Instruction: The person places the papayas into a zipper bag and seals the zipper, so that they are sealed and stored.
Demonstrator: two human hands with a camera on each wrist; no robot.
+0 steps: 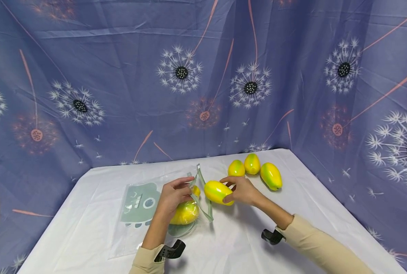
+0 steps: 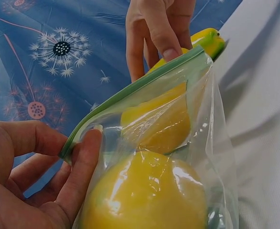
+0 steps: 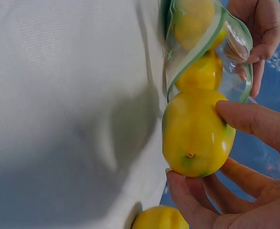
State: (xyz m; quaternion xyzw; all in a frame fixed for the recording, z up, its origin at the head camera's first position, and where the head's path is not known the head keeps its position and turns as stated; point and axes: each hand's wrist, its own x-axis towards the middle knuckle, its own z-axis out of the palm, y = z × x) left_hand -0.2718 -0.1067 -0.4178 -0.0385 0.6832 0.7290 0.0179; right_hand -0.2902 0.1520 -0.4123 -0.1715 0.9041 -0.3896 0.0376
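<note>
My left hand [image 1: 174, 198] pinches the green zip edge of a clear zip bag [image 2: 130, 90], and the bag's mouth gapes toward the right. Inside the bag lies a large glossy yellow-green papaya [image 1: 185, 213]; a second yellow fruit [image 3: 203, 71] sits nearer the mouth. A green cartoon print covers the bag's flat left part. My right hand [image 1: 243, 191] grips another yellow-green papaya [image 1: 217, 192] between thumb and fingers. In the right wrist view this held papaya [image 3: 197, 136] is right at the bag's opening; whether it touches the zip edge I cannot tell.
Three more yellow-green papayas lie at the back right of the white-covered table [image 1: 251, 243]: one on the left [image 1: 236, 168], a middle one [image 1: 252, 164] and a right one [image 1: 271, 176]. A blue dandelion-print curtain [image 1: 131, 76] hangs behind the table.
</note>
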